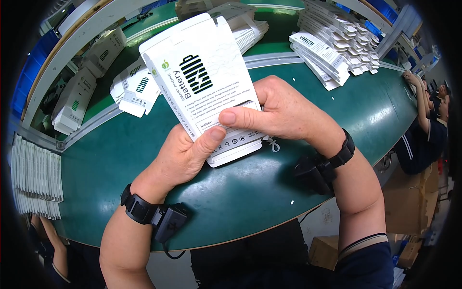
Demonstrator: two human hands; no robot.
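Both my hands grip a flat white cardboard box (216, 62) with a black striped battery picture, small black print and a green fruit mark. It is tilted above the green table (231, 192), with an end flap sticking out at its near edge. My left hand (185, 151) holds the lower left edge, thumb pressed on the printed face. From the right, my right hand (269, 108) wraps the box's side, its thumb lying across the print. The fingers behind the box are hidden. A small white loop of string (274, 145) shows beside the box's lower right corner.
Stacked flat white boxes (341, 41) fill the back right. More white boxes (142, 86) lie at the back left, and a neat row (37, 173) stands at the left edge. A metal rail (96, 124) crosses the table. Co-workers (426, 118) sit at right and lower left.
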